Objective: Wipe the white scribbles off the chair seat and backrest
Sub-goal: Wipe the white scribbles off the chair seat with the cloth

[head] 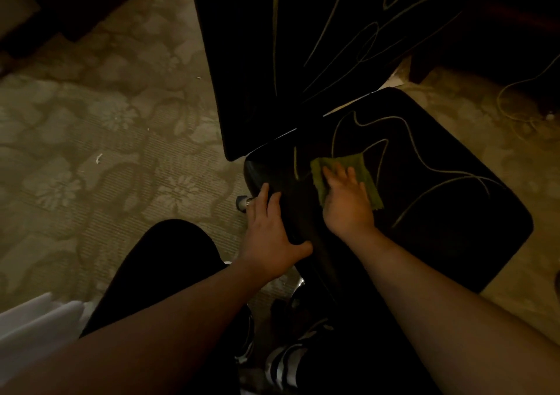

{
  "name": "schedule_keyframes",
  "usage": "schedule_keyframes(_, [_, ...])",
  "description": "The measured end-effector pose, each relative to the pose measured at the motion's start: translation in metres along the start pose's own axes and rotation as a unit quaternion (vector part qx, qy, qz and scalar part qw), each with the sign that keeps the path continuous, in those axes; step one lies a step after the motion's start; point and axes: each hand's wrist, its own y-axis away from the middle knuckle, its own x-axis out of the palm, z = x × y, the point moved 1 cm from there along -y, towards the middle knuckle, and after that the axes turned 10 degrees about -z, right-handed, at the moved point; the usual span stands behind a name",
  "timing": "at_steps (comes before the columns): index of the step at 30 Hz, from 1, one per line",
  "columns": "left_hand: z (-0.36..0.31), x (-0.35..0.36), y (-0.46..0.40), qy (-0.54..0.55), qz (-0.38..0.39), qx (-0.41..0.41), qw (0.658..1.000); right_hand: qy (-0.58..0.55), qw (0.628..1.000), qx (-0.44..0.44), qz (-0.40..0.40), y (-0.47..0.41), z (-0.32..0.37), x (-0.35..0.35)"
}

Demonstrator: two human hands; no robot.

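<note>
A black chair stands in front of me in dim light. Its seat (pixel 439 213) carries pale scribbled lines (pixel 424 164) across the middle and right. The backrest (pixel 303 46) rises at the top, also covered in long pale scribbles (pixel 372 31). My right hand (pixel 345 200) lies flat, fingers spread, pressing a green cloth (pixel 342 164) onto the seat's left part. My left hand (pixel 272 231) grips the seat's near left edge, thumb on top. The seat strip between my hands shows no lines.
A patterned beige carpet (pixel 106 152) covers the floor on the left. A chair caster (pixel 242 203) shows below the seat edge. A thin cable (pixel 521 104) loops on the floor at the right. White sheets (pixel 33 322) lie at the bottom left. My dark-clothed knee (pixel 169 258) is by the chair.
</note>
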Motion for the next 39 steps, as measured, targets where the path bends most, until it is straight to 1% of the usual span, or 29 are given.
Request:
schedule_keyframes(2, [0.0, 0.001, -0.001, -0.003, 0.003, -0.002, 1.0, 0.0, 0.999, -0.029, 0.016, 0.001, 0.013, 0.004])
schedule_keyframes(5, [0.0, 0.003, -0.005, 0.007, -0.005, 0.0, 1.0, -0.027, 0.986, -0.148, 0.068, 0.011, 0.032, 0.012])
schedule_keyframes(7, [0.0, 0.003, -0.006, 0.011, -0.015, 0.005, 1.0, -0.038, 0.977, -0.188, 0.092, 0.01, 0.035, 0.012])
schedule_keyframes(9, [0.0, 0.004, -0.007, 0.009, -0.015, 0.006, 1.0, -0.045, 0.979, -0.184, 0.08, 0.002, 0.032, 0.01])
schedule_keyframes(10, [0.0, 0.004, -0.006, 0.007, -0.012, 0.005, 1.0, -0.045, 0.984, -0.163, 0.06, -0.003, 0.03, 0.01])
schedule_keyframes(13, [0.001, 0.005, -0.006, 0.007, -0.005, 0.005, 1.0, -0.032, 0.998, -0.049, -0.006, -0.024, 0.022, 0.013])
schedule_keyframes(15, [0.001, 0.004, -0.008, 0.012, -0.002, 0.005, 1.0, -0.002, 1.0, -0.012, -0.027, -0.034, 0.027, 0.016])
schedule_keyframes(17, [0.002, 0.004, -0.009, 0.014, 0.002, 0.003, 1.0, -0.003, 0.999, -0.031, -0.017, -0.035, 0.04, 0.017])
schedule_keyframes(18, [0.002, 0.005, -0.01, 0.012, 0.002, 0.001, 1.0, -0.025, 0.997, -0.067, 0.005, -0.034, 0.047, 0.018])
schedule_keyframes(20, [0.002, 0.007, -0.011, 0.0, -0.01, 0.011, 1.0, -0.074, 0.981, -0.164, 0.067, -0.028, 0.062, 0.016])
schedule_keyframes(21, [0.002, 0.008, -0.012, -0.012, -0.017, 0.021, 1.0, -0.083, 0.972, -0.2, 0.089, -0.027, 0.065, 0.015])
schedule_keyframes(22, [0.002, 0.009, -0.013, -0.021, -0.022, 0.03, 0.999, -0.083, 0.968, -0.218, 0.096, -0.029, 0.067, 0.014])
schedule_keyframes(24, [0.001, 0.008, -0.013, -0.014, -0.015, 0.025, 0.999, -0.061, 0.973, -0.209, 0.082, -0.039, 0.063, 0.015])
schedule_keyframes(25, [0.002, 0.008, -0.013, -0.007, -0.009, 0.018, 1.0, -0.047, 0.979, -0.187, 0.065, -0.044, 0.059, 0.017])
schedule_keyframes(28, [0.003, 0.007, -0.012, -0.003, 0.001, 0.015, 1.0, -0.007, 0.997, -0.076, -0.002, -0.063, 0.042, 0.021])
schedule_keyframes(30, [0.003, 0.006, -0.015, -0.003, 0.002, 0.012, 1.0, 0.016, 0.999, -0.031, -0.015, -0.069, 0.041, 0.02])
schedule_keyframes(31, [0.003, 0.007, -0.017, -0.003, 0.006, 0.008, 1.0, 0.017, 0.999, -0.034, -0.005, -0.068, 0.046, 0.02])
schedule_keyframes(32, [0.004, 0.008, -0.019, -0.003, 0.009, 0.005, 1.0, 0.004, 0.998, -0.057, 0.016, -0.064, 0.053, 0.019])
schedule_keyframes(35, [0.008, 0.012, -0.027, -0.011, 0.016, 0.009, 1.0, -0.056, 0.981, -0.16, 0.093, -0.044, 0.068, 0.017])
schedule_keyframes(36, [0.008, 0.013, -0.028, -0.015, 0.018, 0.012, 1.0, -0.063, 0.979, -0.17, 0.094, -0.039, 0.065, 0.016])
schedule_keyframes(37, [0.008, 0.012, -0.028, -0.013, 0.02, 0.012, 1.0, -0.065, 0.982, -0.161, 0.08, -0.038, 0.058, 0.015])
schedule_keyframes(39, [0.007, 0.008, -0.028, -0.005, 0.026, 0.005, 1.0, -0.059, 0.991, -0.116, 0.032, -0.04, 0.039, 0.013])
